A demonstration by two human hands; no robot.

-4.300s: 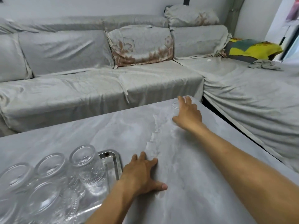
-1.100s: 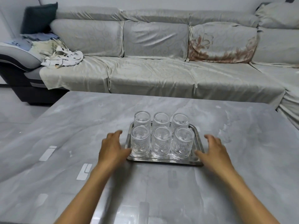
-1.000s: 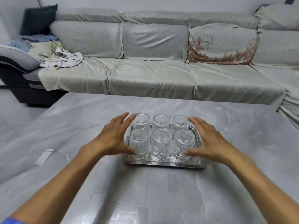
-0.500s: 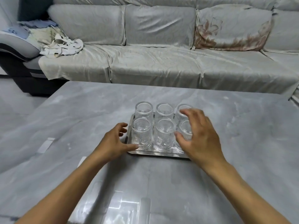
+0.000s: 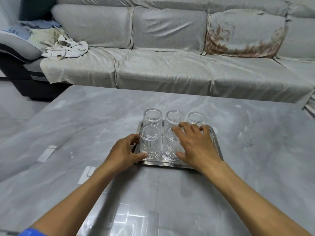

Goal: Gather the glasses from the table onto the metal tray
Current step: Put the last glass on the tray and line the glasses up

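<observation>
Five ribbed clear glasses countable on the metal tray (image 5: 217, 147), all upside down, in two rows: back row of three — back-left glass (image 5: 152, 117), back-middle glass (image 5: 173, 117), back-right glass (image 5: 196, 118); front row shows front-left glass (image 5: 150, 142) and front-middle glass (image 5: 170, 147). The front-right slot is covered by the right hand (image 5: 194, 145), so I cannot tell what sits under it. Glasses are packed close, neighbours touching or nearly so. Right hand is spread, palm down, fingers over the front-right area and reaching onto the top of the front-middle glass, thumb low near the tray's front rim; whether it actually grips anything cannot be told. Left hand (image 5: 126, 150) is loosely curled at the tray's left edge, thumb against the base of the front-left glass, fingertips at its upper side; contact looks light, not a closed grasp. Both forearms bare; a blue cuff (image 5: 31, 232) shows at the lower left. Tray sits flat near the middle of a grey marble-pattern glossy tabletop (image 5: 85, 125) with light reflections near the front edge. Behind it is a long sofa (image 5: 162, 65) under a grey cover, one floral cushion (image 5: 243, 34) at right, crumpled white cloth (image 5: 66, 48) and folded laundry at the left end.
</observation>
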